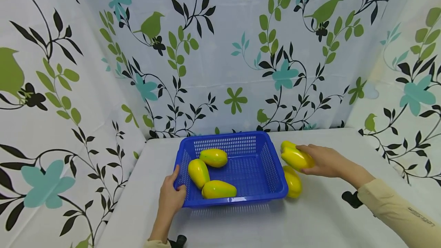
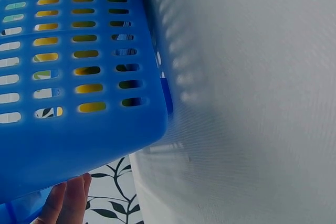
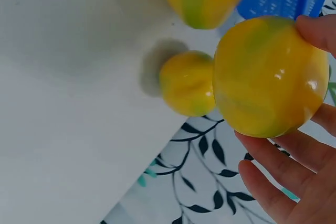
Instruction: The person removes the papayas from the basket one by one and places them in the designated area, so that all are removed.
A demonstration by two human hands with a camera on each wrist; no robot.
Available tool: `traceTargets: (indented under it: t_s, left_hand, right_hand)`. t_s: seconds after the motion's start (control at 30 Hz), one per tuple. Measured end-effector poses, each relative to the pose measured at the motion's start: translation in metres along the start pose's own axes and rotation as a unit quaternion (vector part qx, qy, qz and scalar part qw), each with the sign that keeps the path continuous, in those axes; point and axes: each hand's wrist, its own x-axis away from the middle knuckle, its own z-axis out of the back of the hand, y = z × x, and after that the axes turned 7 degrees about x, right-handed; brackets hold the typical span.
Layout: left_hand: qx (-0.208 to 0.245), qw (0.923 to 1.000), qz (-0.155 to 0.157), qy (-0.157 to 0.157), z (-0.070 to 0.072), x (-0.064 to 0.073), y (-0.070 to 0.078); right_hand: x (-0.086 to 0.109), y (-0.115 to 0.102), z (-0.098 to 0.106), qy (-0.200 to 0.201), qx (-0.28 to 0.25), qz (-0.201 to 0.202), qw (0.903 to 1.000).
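A blue plastic basket (image 1: pixel 241 201) with slotted walls stands on the white table. My left hand (image 1: pixel 172 192) grips its left side near the front corner, and in the left wrist view the fingers (image 2: pixel 73 203) show at the rim. Three glossy yellow mangoes with green tints, one of them a mango (image 1: pixel 213 157), lie in the basket's left half. To the right of the basket, my right hand (image 1: pixel 325 160) holds another mango (image 3: pixel 270 77) between thumb and fingers. Two more are beside the basket: a nearer mango (image 1: pixel 293 182) and a farther mango (image 3: pixel 186 83), partly hidden by the held one.
The white table (image 1: pixel 327 209) extends in front of and to the right of the basket. A curtain (image 1: pixel 220 49) printed with leaves, birds and flowers hangs behind the table and along both sides. Dark wrist mounts show at both sleeves, including the right sleeve (image 1: pixel 389 202).
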Motion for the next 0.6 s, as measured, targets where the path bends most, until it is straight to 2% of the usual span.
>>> traceTargets:
  t_s: [0.2, 0.6]
  left_hand:
    - [0.0, 1.0, 0.001, 0.003, 0.001, 0.0, 0.0]
    - [-0.002, 1.0, -0.006, 0.007, 0.0, 0.0, -0.002]
  right_hand:
    - [0.006, 0.013, -0.011, 0.004, -0.001, -0.015, 0.9999]
    - [0.002, 0.021, -0.039, -0.01, -0.004, -0.02, 0.9997]
